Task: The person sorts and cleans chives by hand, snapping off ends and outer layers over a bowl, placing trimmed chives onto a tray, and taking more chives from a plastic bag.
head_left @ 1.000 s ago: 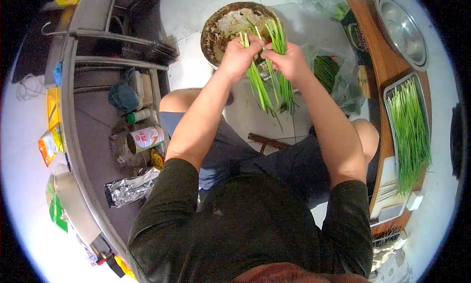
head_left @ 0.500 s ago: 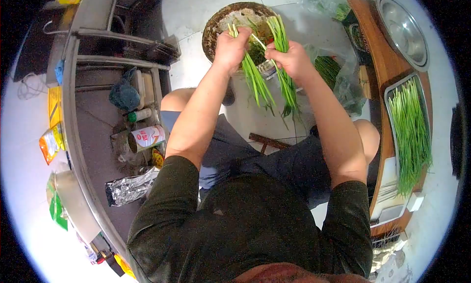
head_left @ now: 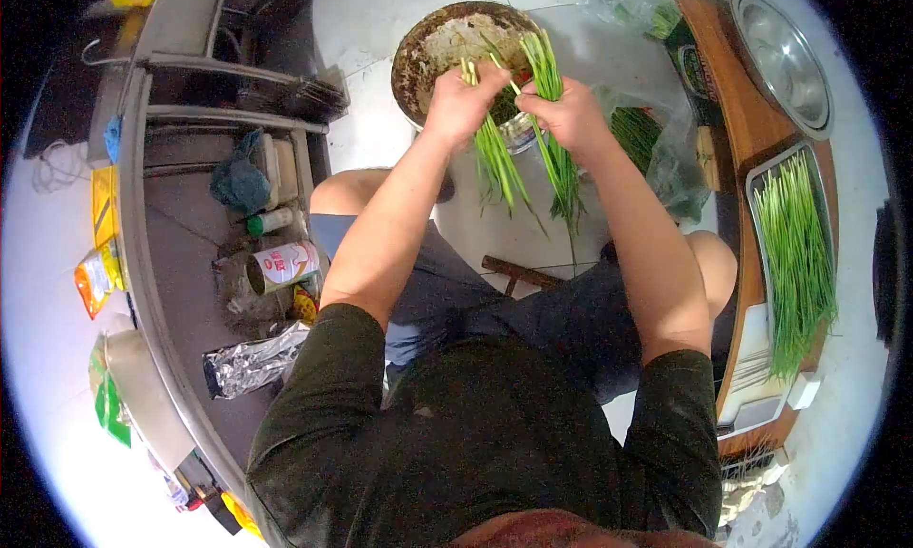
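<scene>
My left hand point(head_left: 463, 103) is closed around a small bunch of garlic chives point(head_left: 499, 163), pale ends up and green leaves hanging below. Beside it, my right hand point(head_left: 568, 117) grips a second bunch of garlic chives point(head_left: 542, 61) at mid-length, the leaves trailing downward. A single pale stalk point(head_left: 504, 74) slants between the two hands; its end reaches the right fingertips. Both hands are over the near rim of a rusty, worn round basin point(head_left: 418, 58), which has some green scraps inside. My forearms partly hide the floor between my knees.
To the right, a metal tray point(head_left: 751, 182) heaped with garlic chives point(head_left: 794, 263) lies on a wooden board point(head_left: 756, 120), near a steel bowl point(head_left: 785, 58). A plastic bag of greens point(head_left: 635, 139) is on the floor. At left, a shelf holds a can point(head_left: 285, 266) and crumpled foil point(head_left: 252, 360).
My left hand has moved slightly right and down, closer to the right hand, with its bunch. The stalk between the hands has turned steeper. My right hand is nearly still.
</scene>
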### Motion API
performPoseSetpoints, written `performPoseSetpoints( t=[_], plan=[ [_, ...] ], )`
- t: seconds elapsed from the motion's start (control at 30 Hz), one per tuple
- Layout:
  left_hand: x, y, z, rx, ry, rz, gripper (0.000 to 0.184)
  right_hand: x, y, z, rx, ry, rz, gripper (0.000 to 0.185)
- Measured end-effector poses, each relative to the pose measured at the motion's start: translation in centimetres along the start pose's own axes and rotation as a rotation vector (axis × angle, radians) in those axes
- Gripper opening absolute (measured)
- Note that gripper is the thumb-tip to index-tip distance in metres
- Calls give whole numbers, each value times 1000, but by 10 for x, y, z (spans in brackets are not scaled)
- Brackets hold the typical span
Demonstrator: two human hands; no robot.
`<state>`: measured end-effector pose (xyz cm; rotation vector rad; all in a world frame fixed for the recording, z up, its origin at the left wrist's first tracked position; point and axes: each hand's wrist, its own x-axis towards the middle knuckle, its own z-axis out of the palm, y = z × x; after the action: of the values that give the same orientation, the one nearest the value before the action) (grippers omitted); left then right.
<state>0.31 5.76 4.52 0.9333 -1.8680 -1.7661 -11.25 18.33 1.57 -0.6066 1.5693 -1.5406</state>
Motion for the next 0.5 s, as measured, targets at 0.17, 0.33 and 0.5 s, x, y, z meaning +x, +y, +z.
performPoseSetpoints(
  t=[0.17,0.33,0.5],
  plan=[
    [3,0,-1,2,36,-26,15,-2,0,0,21,-53,12,18],
    [8,7,-1,-73,163,-23,19,-1,-3,-1,-14,-45,39,18],
    [16,7,-10,-187,218,-38,24,0,3,-2,25,-32,3,16]
  ],
)
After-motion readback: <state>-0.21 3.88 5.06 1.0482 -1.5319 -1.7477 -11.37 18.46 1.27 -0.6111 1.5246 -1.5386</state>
